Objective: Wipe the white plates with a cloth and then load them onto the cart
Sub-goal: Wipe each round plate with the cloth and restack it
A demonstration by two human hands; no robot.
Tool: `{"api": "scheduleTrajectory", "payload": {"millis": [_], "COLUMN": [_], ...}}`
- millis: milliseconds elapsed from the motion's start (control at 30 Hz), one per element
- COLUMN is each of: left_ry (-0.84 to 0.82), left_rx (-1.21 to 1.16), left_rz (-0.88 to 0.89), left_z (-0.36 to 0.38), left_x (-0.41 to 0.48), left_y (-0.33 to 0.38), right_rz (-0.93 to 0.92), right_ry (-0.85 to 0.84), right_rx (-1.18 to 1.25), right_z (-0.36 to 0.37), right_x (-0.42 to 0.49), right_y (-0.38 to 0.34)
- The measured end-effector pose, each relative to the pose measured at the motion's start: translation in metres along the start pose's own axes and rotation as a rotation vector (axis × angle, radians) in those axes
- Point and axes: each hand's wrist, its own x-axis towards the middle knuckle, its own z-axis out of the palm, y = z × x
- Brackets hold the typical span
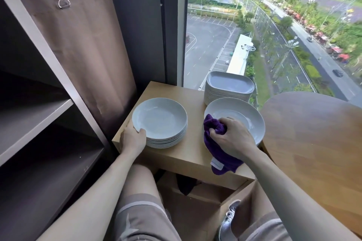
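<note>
The right hand (233, 139) is bunching a purple cloth (212, 123) in curled fingers and pressing it into the near side of a single white plate (244, 111), which is lying on the wooden counter (188, 154) close to its right edge. The left hand (133, 139) is gripping the near rim of the stack of round white plates (159, 119), thumb on top and fingers curled under. A stack of square plates (229, 84) is standing just behind.

To wipe well, the cloth should be sweeping in circles from the centre out to the rim. Because the plate is sitting so near the edge, light downward pressure seems wiser than sideways pushing. The cloth's loose tail is hanging off the counter front and should be gathered up.
</note>
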Motion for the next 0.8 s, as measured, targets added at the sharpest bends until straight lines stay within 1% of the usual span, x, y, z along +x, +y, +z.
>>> {"api": "scheduleTrajectory", "payload": {"millis": [100,167,233,267,300,333,400,500,567,633,800], "left_ry": [-0.051,-0.082,-0.035,0.016,0.049,0.039,-0.091,-0.322,-0.450,-0.536,-0.614], "left_rx": [0.095,0.183,0.272,0.285,0.273,0.250,0.227,0.183,0.134,0.097,0.042], "left_rz": [-0.016,-0.066,-0.084,-0.035,0.051,0.153,0.333,0.460,0.456,0.420,0.302], "left_z": [0.000,0.000,0.000,0.002,0.006,0.013,0.030,0.061,0.080,0.097,0.124], "left_x": [0.005,0.007,0.003,-0.002,-0.008,-0.013,-0.024,-0.040,-0.047,-0.050,-0.050], "left_y": [-0.001,0.002,0.009,0.014,0.020,0.028,0.049,0.078,0.092,0.103,0.118], "right_rz": [0.030,0.057,0.091,0.110,0.133,0.156,0.198,0.244,0.258,0.253,0.225], "right_ry": [0.006,0.022,0.044,0.055,0.069,0.086,0.127,0.174,0.191,0.201,0.252], "right_rx": [0.023,0.036,0.033,0.036,0.048,0.064,0.080,0.080,0.075,0.052,-0.038], "right_z": [-0.005,-0.010,-0.016,-0.020,-0.023,-0.027,-0.034,-0.048,-0.057,-0.067,-0.077], "right_x": [-0.004,-0.006,-0.008,-0.009,-0.010,-0.011,-0.011,-0.007,-0.004,0.000,0.018], "right_y": [0.007,0.014,0.024,0.030,0.037,0.044,0.056,0.068,0.071,0.074,0.077]}}
